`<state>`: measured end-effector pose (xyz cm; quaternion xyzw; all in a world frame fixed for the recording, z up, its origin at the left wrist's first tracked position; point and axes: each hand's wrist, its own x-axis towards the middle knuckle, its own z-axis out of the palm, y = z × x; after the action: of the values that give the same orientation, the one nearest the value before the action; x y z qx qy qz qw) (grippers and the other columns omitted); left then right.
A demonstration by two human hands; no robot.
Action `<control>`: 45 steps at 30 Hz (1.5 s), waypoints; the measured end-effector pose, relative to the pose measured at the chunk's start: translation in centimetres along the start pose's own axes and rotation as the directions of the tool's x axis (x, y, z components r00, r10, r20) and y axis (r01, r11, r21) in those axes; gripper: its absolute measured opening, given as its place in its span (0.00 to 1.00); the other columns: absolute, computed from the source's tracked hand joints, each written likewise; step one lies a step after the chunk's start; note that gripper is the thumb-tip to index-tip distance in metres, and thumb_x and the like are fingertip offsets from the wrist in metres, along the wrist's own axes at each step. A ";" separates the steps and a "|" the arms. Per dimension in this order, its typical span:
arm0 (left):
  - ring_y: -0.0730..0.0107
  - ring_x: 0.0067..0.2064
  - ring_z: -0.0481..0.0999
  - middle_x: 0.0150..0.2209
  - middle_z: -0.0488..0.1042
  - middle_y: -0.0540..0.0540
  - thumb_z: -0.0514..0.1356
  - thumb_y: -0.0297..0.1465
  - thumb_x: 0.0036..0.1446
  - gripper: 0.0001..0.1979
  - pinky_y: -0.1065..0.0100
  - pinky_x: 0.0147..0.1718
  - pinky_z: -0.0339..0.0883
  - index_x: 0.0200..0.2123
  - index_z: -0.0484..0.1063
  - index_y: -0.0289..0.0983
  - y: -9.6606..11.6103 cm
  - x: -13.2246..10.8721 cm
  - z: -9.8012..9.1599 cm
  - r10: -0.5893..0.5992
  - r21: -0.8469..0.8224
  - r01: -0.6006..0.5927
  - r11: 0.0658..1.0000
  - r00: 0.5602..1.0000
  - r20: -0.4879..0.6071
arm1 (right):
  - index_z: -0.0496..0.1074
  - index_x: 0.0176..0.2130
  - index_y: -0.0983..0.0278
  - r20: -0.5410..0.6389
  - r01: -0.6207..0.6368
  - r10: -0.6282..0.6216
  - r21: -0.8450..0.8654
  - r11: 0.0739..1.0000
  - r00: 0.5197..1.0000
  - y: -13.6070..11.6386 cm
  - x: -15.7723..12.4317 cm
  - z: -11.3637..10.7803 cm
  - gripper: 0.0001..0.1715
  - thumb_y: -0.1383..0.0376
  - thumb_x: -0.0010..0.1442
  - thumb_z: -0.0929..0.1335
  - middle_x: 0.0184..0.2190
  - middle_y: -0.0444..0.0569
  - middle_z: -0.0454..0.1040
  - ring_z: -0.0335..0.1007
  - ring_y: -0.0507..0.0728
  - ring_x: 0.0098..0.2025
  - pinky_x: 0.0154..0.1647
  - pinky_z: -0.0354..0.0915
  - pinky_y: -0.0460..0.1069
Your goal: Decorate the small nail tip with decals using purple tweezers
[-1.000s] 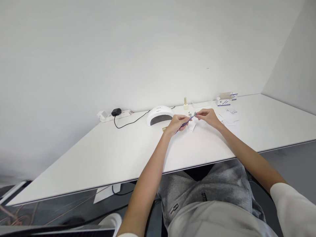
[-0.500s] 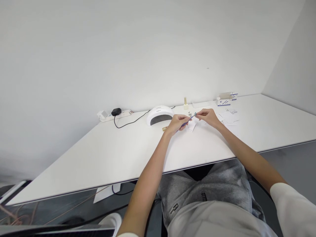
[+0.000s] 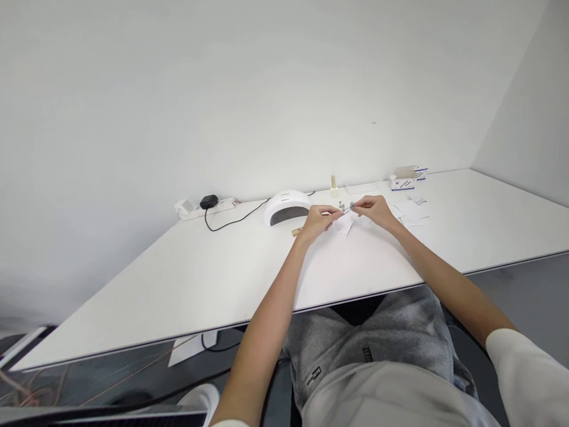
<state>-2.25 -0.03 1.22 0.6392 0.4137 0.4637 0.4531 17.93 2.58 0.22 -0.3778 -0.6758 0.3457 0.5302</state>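
My left hand (image 3: 320,222) pinches a thin tool (image 3: 347,211), my right hand (image 3: 372,208) a bluish piece (image 3: 351,206), above the bench (image 3: 213,273).

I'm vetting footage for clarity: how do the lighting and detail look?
Head view: soft light, the wall dimmer toward the lower left; faint shadow on the white desk near the left hand. Same head view: the bluish item at the right hand is too small to identify.
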 end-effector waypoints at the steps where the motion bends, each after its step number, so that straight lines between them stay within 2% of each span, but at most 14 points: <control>1: 0.82 0.20 0.57 0.20 0.65 0.50 0.69 0.42 0.42 0.18 0.74 0.17 0.47 0.29 0.77 0.31 0.0 0.0 0.0 0.007 0.011 -0.007 1.000 1.000 0.004 | 0.78 0.26 0.65 0.000 0.004 -0.004 0.002 1.000 1.000 0.0 0.0 0.0 0.13 0.58 0.43 0.76 0.27 0.50 0.77 0.71 0.54 0.26 0.31 0.71 0.51; 9: 0.82 0.19 0.56 0.21 0.67 0.49 0.69 0.40 0.42 0.17 0.74 0.17 0.48 0.29 0.77 0.31 -0.2 0.1 0.0 0.043 0.013 -0.043 0.999 0.999 -0.011 | 0.77 0.26 0.65 0.011 0.011 -0.011 0.021 1.000 1.000 -0.1 -0.1 0.1 0.15 0.56 0.42 0.76 0.27 0.50 0.77 0.72 0.54 0.27 0.32 0.72 0.51; 21: 0.82 0.19 0.57 0.19 0.64 0.50 0.68 0.42 0.42 0.18 0.74 0.17 0.47 0.29 0.77 0.31 0.1 -0.1 0.1 -0.001 0.029 0.001 1.000 1.000 0.013 | 0.78 0.27 0.64 0.013 0.035 -0.036 0.053 0.998 0.999 -0.1 0.0 0.1 0.16 0.55 0.41 0.77 0.28 0.49 0.76 0.72 0.54 0.27 0.33 0.73 0.51; 38: 0.83 0.18 0.58 0.21 0.66 0.49 0.69 0.41 0.42 0.18 0.75 0.16 0.45 0.27 0.77 0.30 0.1 0.0 0.1 -0.036 0.031 0.035 0.999 0.999 0.031 | 0.78 0.26 0.64 0.002 0.021 -0.021 0.063 0.998 1.000 -0.1 0.0 0.1 0.13 0.58 0.42 0.77 0.28 0.49 0.75 0.72 0.54 0.28 0.33 0.72 0.51; 45: 0.83 0.18 0.58 0.21 0.66 0.49 0.68 0.40 0.42 0.17 0.74 0.16 0.43 0.28 0.77 0.30 -0.2 0.1 0.0 -0.092 0.016 0.091 0.996 0.995 0.048 | 0.79 0.27 0.63 0.013 0.062 -0.063 0.036 0.997 0.998 0.5 0.2 0.0 0.18 0.52 0.41 0.77 0.29 0.49 0.75 0.71 0.54 0.28 0.32 0.73 0.51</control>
<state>-2.20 0.10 1.06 0.6339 0.4345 0.4237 0.4794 17.98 3.00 -0.09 -0.3443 -0.6848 0.3437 0.5425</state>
